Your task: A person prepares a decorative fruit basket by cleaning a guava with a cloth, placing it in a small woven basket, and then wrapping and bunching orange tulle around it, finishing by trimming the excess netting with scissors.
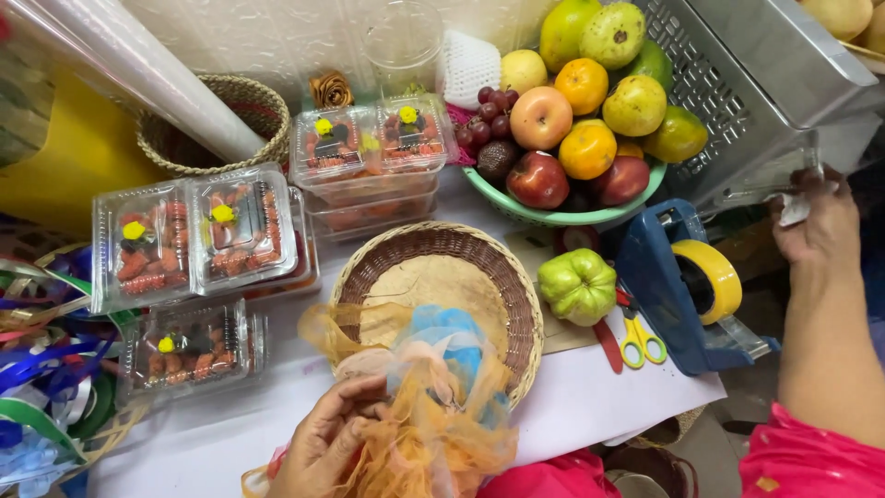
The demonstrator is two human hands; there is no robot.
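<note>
- The left hand [323, 443] sits low at the near edge of the table [590, 397]; its fingers are closed on a bunch of sheer netting [433, 406], orange with blue and pale pink folds
- The netting spills over the near rim of an empty round wicker basket [442, 286] at the table's middle
- The right hand [820, 226] is raised at the far right, pinching a strip of clear tape [770, 180]; a blue tape dispenser [682, 286] with a yellow roll stands just below it
- Yellow-handled scissors [636, 337] lie beside the dispenser; a green fruit [578, 286] rests next to the basket
- A green bowl of mixed fruit [572, 138] stands behind; clear boxes of sweets [194, 240] lie to the left
</note>
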